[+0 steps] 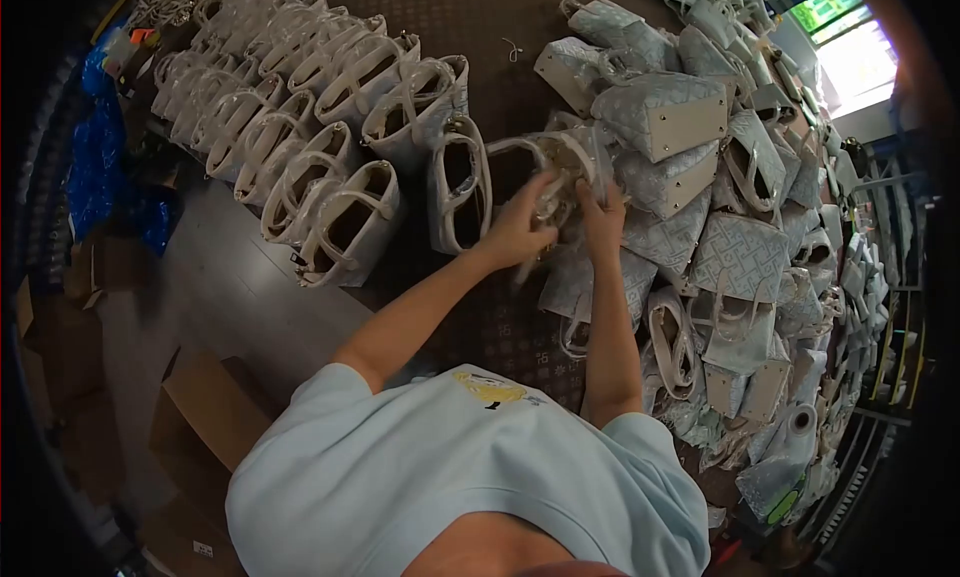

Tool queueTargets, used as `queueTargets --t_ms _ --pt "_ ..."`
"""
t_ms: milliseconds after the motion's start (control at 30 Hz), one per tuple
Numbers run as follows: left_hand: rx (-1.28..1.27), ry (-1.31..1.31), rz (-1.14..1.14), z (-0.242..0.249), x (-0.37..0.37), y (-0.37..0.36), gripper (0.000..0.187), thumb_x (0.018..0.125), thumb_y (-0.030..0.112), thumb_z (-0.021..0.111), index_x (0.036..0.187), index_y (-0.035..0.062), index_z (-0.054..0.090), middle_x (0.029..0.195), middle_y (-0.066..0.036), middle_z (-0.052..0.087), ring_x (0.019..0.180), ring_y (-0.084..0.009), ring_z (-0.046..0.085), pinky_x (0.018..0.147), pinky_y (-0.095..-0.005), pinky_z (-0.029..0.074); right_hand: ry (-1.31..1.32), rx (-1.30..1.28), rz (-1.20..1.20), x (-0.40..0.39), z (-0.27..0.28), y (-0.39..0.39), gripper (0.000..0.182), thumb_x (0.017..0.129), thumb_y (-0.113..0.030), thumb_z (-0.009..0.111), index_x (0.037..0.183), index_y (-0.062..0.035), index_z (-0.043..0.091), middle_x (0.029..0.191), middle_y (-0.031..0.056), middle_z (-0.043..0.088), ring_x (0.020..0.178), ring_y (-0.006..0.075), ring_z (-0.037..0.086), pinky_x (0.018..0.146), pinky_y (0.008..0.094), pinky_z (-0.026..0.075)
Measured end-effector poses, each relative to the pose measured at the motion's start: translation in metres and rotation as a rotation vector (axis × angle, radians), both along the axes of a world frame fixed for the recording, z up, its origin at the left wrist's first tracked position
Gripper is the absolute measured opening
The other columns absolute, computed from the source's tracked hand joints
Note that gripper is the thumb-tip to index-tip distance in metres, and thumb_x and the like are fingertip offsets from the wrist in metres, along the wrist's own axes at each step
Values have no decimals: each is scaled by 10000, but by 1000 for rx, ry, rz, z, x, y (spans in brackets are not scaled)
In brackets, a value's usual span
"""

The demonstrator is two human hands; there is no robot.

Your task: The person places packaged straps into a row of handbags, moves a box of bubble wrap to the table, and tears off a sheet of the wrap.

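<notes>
A pale handbag stands in front of me, its upper part partly wrapped in clear plastic. My left hand is closed at the near side of its handles, on a bunched beige strap that is smeared by motion. On the right side of the same bunch, my right hand grips the crinkled plastic wrap; its fingertips are partly hidden. Just left of my left hand, an open-topped handbag stands upright with its handles raised.
Rows of upright handbags fill the table's left side. Patterned handbags are heaped on the right. Blue plastic sheeting and an open cardboard box lie at the left. A clear plastic roll is at the lower right.
</notes>
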State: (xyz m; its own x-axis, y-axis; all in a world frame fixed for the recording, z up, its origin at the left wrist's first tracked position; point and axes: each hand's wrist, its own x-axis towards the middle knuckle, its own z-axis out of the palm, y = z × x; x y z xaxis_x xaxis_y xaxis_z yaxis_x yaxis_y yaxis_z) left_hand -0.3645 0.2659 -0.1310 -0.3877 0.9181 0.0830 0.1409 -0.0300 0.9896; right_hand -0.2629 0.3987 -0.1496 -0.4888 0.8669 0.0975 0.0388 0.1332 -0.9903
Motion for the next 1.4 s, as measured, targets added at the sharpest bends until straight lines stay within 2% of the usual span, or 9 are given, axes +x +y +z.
queueTargets --t_ms 200,367,433,500,567,767,867,1000,1400 --pt "-137 1006 -206 -46 38 40 725 766 180 518 1339 6 109 1379 -212 103 1242 -462 63 1018 -500 111 -751 326 72 6 28 -13 421 812 -225 545 1186 -47 462 1177 186 469 1029 318 489 828 379 414" --pt "-40 638 -128 -31 80 -1 614 758 182 522 1288 21 257 1353 -201 207 1253 -396 141 1010 -470 190 -648 968 230 -32 60 -71 579 775 -307 585 1275 -123 358 1247 163 411 1146 357 384 920 430 328" --pt "-133 728 -94 1 94 -30 547 754 180 525 1247 20 350 1334 -200 256 1253 -368 179 998 -456 241 -709 877 284 -44 28 -63 647 744 -320 614 1286 -118 325 1224 168 428 1126 358 404 931 439 310" --pt "-486 692 -544 13 91 -69 421 734 193 557 1123 43 499 1282 -173 355 1219 -321 287 943 -411 347 -770 779 339 -43 16 -63 717 713 -334 642 1298 -113 291 1200 174 446 1106 358 425 941 449 291" --pt "-325 592 -212 18 73 -112 365 711 194 589 1048 55 562 1227 -142 430 1178 -319 356 899 -390 395 -772 476 429 -43 20 -56 814 670 -377 632 1300 -45 238 1072 219 526 991 358 512 932 411 300" --pt "-419 390 420 13 11 -165 353 760 201 576 1083 64 536 1205 -127 456 1116 -304 424 892 -367 390 -297 206 332 -74 -20 -83 679 655 -288 645 1213 -7 379 797 161 613 783 315 587 734 351 440" --pt "-371 425 422 22 10 -177 342 782 203 563 1092 62 530 1189 -127 471 1091 -290 448 876 -353 395 -421 126 370 -74 70 -100 537 653 -247 643 1103 5 491 773 144 609 749 294 593 703 357 445" --pt "-429 216 369 6 16 -205 343 784 196 560 1094 52 525 1161 -122 494 1046 -276 486 847 -331 411 -639 645 294 -93 123 -90 440 679 -235 595 1030 23 533 727 140 606 694 274 602 634 396 448" --pt "-294 200 35 57 -60 -270 331 805 189 561 1105 54 523 1157 -97 513 963 -221 534 714 -276 458 -722 970 101 -184 16 -122 410 733 -296 625 1059 -62 543 733 96 600 712 275 562 674 387 420"
